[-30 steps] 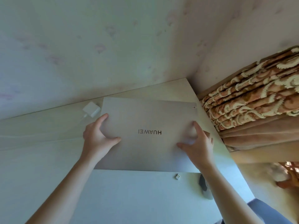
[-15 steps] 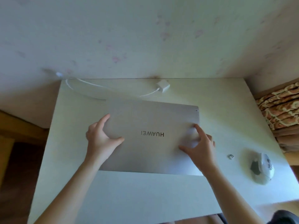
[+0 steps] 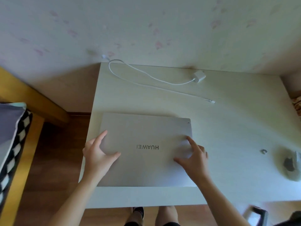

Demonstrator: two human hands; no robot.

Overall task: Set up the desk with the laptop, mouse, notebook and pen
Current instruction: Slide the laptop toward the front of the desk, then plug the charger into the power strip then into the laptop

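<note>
A closed silver laptop (image 3: 146,134) with its logo facing away from me sits over the front left part of the white desk (image 3: 236,128). My left hand (image 3: 97,154) grips its left side, with thumb and forefinger spread on the lid. My right hand (image 3: 193,159) grips its right side the same way. A pale mouse (image 3: 291,163) lies at the desk's far right edge, blurred, well apart from the laptop.
A white charger (image 3: 199,76) and its looped cable (image 3: 146,77) lie at the back of the desk by the wall. A small metal piece (image 3: 263,151) sits left of the mouse. A wooden bed frame (image 3: 32,98) and pillow (image 3: 11,136) stand to the left.
Both hands have carried the laptop away from the charger, toward the front left of the desk. My view has swung left, and the cable's free end now lies uncovered.
</note>
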